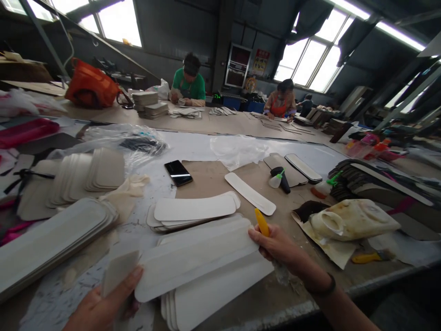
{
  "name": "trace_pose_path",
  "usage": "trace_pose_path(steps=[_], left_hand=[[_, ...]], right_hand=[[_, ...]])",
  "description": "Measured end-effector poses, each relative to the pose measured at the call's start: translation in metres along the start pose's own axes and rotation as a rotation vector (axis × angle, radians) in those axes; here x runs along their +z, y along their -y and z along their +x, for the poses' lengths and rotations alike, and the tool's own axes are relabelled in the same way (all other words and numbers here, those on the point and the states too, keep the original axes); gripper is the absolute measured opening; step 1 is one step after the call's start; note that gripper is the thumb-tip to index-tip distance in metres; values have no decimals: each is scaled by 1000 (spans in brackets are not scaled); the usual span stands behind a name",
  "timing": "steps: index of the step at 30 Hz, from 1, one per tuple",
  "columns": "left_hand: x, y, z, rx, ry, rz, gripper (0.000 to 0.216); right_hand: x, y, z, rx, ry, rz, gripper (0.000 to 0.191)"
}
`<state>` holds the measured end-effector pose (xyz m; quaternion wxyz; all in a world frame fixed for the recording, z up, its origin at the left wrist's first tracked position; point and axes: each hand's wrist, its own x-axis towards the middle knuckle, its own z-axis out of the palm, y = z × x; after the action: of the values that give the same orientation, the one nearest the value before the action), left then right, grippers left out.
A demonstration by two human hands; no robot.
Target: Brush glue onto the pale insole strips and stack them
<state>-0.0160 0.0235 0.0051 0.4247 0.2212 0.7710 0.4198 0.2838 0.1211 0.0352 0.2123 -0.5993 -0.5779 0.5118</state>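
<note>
My left hand (103, 305) at the bottom left is closed on a small pale piece (117, 273) and touches the left end of a long white strip (196, 259). My right hand (280, 248) grips a yellow-handled brush (262, 222) and rests on the right end of that strip. The strip lies on top of a stack of similar white strips (213, 294) at the table's near edge. Another stack of white strips (193, 211) lies just beyond.
A black phone (178, 173) lies mid-table. Piles of beige pieces (79, 174) sit left, a dirty glue jug (351, 220) and small squeeze bottles (276, 179) right. Two people (189, 82) work at the far side. An orange bag (90, 85) stands far left.
</note>
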Motion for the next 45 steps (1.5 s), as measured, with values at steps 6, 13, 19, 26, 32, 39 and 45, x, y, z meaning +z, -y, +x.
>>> trace_pose_path(steps=[6,13,19,26,32,39,45], left_hand=[[3,-18,7,-23,145,-48,43],[13,-30,20,56,284,144,41],[13,-12,36,109,302,174,39],[8,-7,41,119,235,184,41],[16,-18,46,55,329,150,35],[15,-11,49,50,362,56,35],[8,-2,37,184,316,33,33]], right_hand=[[-4,3,18,8,0,-233,37],[-4,7,39,-68,-85,-721,34],[-4,-1,48,-64,-114,-873,34],[-15,-11,61,-81,-155,-897,36],[-17,-15,84,-53,60,-647,33],[-24,-9,77,15,245,-333,27],[-26,3,52,-16,385,-45,29]])
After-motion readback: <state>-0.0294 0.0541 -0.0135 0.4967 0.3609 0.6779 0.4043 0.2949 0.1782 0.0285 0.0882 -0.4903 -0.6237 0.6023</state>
